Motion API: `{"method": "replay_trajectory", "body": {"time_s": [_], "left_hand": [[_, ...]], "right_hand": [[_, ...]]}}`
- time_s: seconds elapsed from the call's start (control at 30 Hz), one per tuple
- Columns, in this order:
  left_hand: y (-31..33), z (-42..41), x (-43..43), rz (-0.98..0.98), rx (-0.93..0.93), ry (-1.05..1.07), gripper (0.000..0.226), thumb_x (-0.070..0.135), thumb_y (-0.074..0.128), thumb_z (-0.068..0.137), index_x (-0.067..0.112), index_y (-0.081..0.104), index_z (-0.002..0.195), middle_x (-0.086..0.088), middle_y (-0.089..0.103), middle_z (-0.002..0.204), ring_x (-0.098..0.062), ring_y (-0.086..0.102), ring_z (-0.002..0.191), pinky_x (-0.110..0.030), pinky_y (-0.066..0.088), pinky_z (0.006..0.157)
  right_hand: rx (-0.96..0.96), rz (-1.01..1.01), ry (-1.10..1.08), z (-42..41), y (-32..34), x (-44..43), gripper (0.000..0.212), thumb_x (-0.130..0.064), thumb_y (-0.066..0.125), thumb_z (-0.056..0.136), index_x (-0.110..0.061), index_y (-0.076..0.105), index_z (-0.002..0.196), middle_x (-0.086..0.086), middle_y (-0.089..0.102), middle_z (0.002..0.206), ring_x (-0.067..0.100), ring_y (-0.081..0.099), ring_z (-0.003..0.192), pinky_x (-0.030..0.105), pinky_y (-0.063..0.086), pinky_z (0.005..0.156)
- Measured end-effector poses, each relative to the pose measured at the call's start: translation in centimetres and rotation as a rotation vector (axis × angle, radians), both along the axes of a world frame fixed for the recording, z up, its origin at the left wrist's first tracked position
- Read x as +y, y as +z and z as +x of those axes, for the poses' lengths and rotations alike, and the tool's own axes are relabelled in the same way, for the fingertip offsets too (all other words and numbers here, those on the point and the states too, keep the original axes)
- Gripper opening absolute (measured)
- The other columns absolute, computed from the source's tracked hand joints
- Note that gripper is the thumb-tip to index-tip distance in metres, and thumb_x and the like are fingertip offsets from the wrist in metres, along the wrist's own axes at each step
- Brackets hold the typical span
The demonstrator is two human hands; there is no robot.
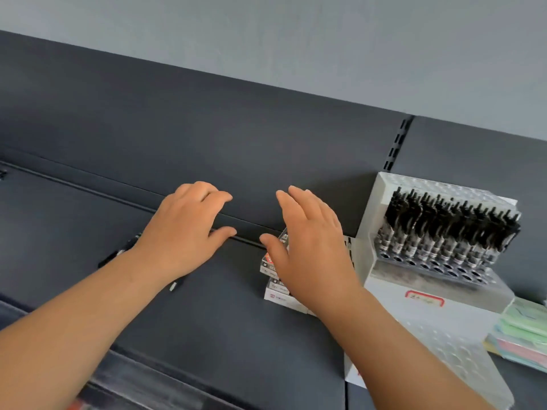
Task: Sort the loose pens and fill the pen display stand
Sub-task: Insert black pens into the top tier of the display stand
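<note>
Head view of a dark grey metal shelf [207, 306] backed by a dark panel, with both bare hands extended over it. The left hand [183, 232] hovers palm down with fingers loosely curled and holds nothing; beneath its wrist lie loose black pens [118, 254], one tip showing at the near side of the forearm. The right hand [307, 247] is spread flat and likewise empty, poised over a small stack of white pen boxes [276, 287] that lies on the shelf just left of the white perforated pen display stand [438, 303]. The stand's rear rows carry a dense block of black-capped pens with clear barrels [450, 229]; its front row of round holes [435, 269] appears vacant, so filling is judged incomplete. Pastel green and pink paper pads [524, 335] lie at the far right, just beside the stand. Risks from here: the loose pens are partly hidden under the left forearm, so a sweep of that arm could roll them toward the shelf's front lip; the boxes sit askew on one another, and a downward press or one-sided grasp by the right hand could slide the top box off; a careless reach toward the crowded stand could also dislodge seated pens.
</note>
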State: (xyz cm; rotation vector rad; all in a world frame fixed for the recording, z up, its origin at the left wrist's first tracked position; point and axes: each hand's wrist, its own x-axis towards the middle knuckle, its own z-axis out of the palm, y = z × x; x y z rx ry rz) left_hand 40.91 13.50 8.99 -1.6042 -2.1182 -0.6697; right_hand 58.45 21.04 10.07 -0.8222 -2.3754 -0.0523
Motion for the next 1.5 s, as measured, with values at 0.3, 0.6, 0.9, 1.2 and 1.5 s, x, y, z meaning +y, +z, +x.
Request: {"method": "replay_trajectory", "body": {"time_s": [0.3, 0.6, 0.9, 1.2, 1.5], "left_hand": [[-2.5, -11.6, -3.2, -0.104, -0.059, 0.043, 0.056, 0.046, 0.06, 0.086, 0.019, 0.049, 0.134, 0.002, 0.049, 0.128, -0.023, 0.042, 0.12, -0.037, 0.035, 0.099], [-6.4, -17.9, -3.6, -0.299, -0.226, 0.131, 0.056, 0.051, 0.05, 0.09, 0.021, 0.043, 0.137, -0.002, 0.046, 0.133, -0.024, 0.04, 0.124, -0.037, 0.036, 0.098], [-9.2, -18.5, -1.4, -0.489, -0.566, 0.259, 0.082, 0.069, 0.051, 0.079, 0.014, 0.037, 0.138, -0.007, 0.045, 0.136, -0.027, 0.04, 0.127, -0.037, 0.04, 0.095], [-9.0, -18.7, 1.4, -0.525, -0.727, 0.295, 0.048, 0.048, 0.071, 0.072, 0.013, 0.044, 0.09, -0.001, 0.05, 0.096, -0.019, 0.052, 0.082, -0.027, 0.037, 0.058], [-9.7, -19.3, 1.3, -0.466, -0.71, 0.23, 0.023, 0.024, 0.052, 0.087, 0.016, 0.035, 0.075, 0.0, 0.046, 0.073, -0.014, 0.042, 0.06, -0.028, 0.03, 0.049]], "right_hand": [[-0.172, -0.152, -0.013, -10.7, -4.0, -2.3, 0.065, -0.043, 0.049, 0.094, -0.017, 0.025, 0.148, 0.003, 0.024, 0.155, 0.023, 0.017, 0.144, 0.036, 0.012, 0.119], [-0.312, -0.415, -0.11, -16.5, -8.3, -2.0, 0.06, -0.045, 0.049, 0.094, -0.015, 0.032, 0.143, 0.003, 0.034, 0.148, 0.024, 0.032, 0.134, 0.032, 0.027, 0.11], [-0.283, -0.515, -0.199, -19.8, -10.4, -1.0, 0.061, -0.042, 0.052, 0.092, -0.016, 0.033, 0.144, 0.003, 0.039, 0.144, 0.026, 0.038, 0.129, 0.035, 0.036, 0.104], [-0.247, -0.515, -0.192, -20.6, -11.0, -0.8, 0.061, -0.042, 0.051, 0.093, -0.016, 0.032, 0.145, 0.001, 0.038, 0.146, 0.023, 0.035, 0.132, 0.033, 0.035, 0.105], [-0.227, -0.512, -0.178, -20.6, -10.6, -0.5, 0.06, -0.041, 0.05, 0.094, -0.018, 0.03, 0.145, 0.0, 0.037, 0.147, 0.022, 0.033, 0.134, 0.031, 0.032, 0.107]]}}
